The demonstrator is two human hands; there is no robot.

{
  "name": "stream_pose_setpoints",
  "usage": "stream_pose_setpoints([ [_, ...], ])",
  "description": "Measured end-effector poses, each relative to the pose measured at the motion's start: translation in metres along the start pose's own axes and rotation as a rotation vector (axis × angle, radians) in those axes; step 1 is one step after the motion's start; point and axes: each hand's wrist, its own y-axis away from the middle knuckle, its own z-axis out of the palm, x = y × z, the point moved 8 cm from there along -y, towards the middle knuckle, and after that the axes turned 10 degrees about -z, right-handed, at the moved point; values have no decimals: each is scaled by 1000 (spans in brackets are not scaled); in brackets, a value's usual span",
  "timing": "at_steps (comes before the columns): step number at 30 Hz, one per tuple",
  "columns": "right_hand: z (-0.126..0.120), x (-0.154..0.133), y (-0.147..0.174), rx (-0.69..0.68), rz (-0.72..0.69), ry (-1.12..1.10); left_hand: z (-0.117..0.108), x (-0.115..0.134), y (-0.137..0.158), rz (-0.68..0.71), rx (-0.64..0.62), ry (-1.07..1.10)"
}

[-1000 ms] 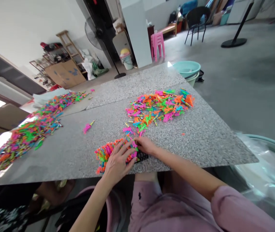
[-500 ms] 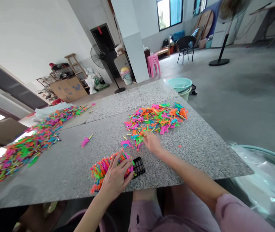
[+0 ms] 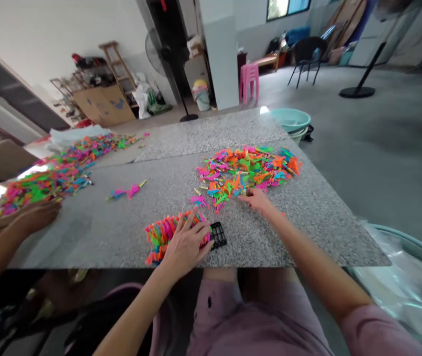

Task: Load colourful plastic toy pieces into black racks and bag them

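Note:
My left hand [image 3: 187,243] lies over a tight row of bright plastic toy pieces [image 3: 158,236], its fingers stretched and apart. The row stands in a black grid tray [image 3: 218,235], whose bare cells show at the right end. My right hand [image 3: 257,200] is at the near edge of a loose pile of small plastic toy pieces [image 3: 246,165] in orange, green, pink and blue. Its thumb and fingers are pinched on a small blue toy piece [image 3: 239,191], partly blurred against the pile. A few stray pieces [image 3: 198,200] lie between the pile and the tray.
A bigger heap of pieces [image 3: 43,185] covers the table's left side, with a co-worker's hand [image 3: 43,216] at it. Two loose pieces [image 3: 131,191] lie mid-table. The speckled tabletop [image 3: 307,237] ends near my lap. Plastic bags [image 3: 392,277] sit right; a basin [image 3: 290,118] stands beyond.
The view has tilted down. My right hand has shifted right along the pile's near edge. A blue piece now lies beside the pink one mid-table, and the co-worker's hand has come into view.

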Motion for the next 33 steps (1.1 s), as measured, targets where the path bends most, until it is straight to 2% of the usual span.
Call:
stream_pose_setpoints([
  [4, 48, -13, 66, -359, -38, -309, 4, -1, 0, -12, -36, 24],
  [6, 66, -20, 92, -369, -71, -337, 4, 0, 0, -15, -36, 29],
  [8, 80, -25, 108, -300, -122, -250, 3, 1, 0, -11, -36, 32],
  [11, 100, -35, 115, -262, -230, -17, 2, 1, 1, -14, -27, 38],
  [15, 112, -52, 108, -299, -332, 370, 1, 0, 1, -29, -24, 44],
  [20, 121, -74, 115, -425, -363, 542, 0, 2, 0, 7, -33, 63],
  [23, 118, -77, 117, -438, -375, 470, 1, -1, -2, 14, 12, 44],
  [25, 108, -73, 103, -472, -381, 382, 3, -3, -2, 17, 43, 18],
  [27, 80, -70, 69, -376, -362, 382, 5, -5, -2, 29, 60, -6],
  [29, 35, -69, 23, -101, -295, 524, 7, -6, -1, 41, 68, -24],
  [30, 17, -69, 1, -12, -242, 605, 6, -7, -1, 44, 71, -31],
  [31, 4, -68, -19, 34, -197, 667, 6, -8, -1, 45, 72, -35],
  [33, -4, -66, -48, -7, -133, 720, 4, -8, -1, 46, 68, -36],
])
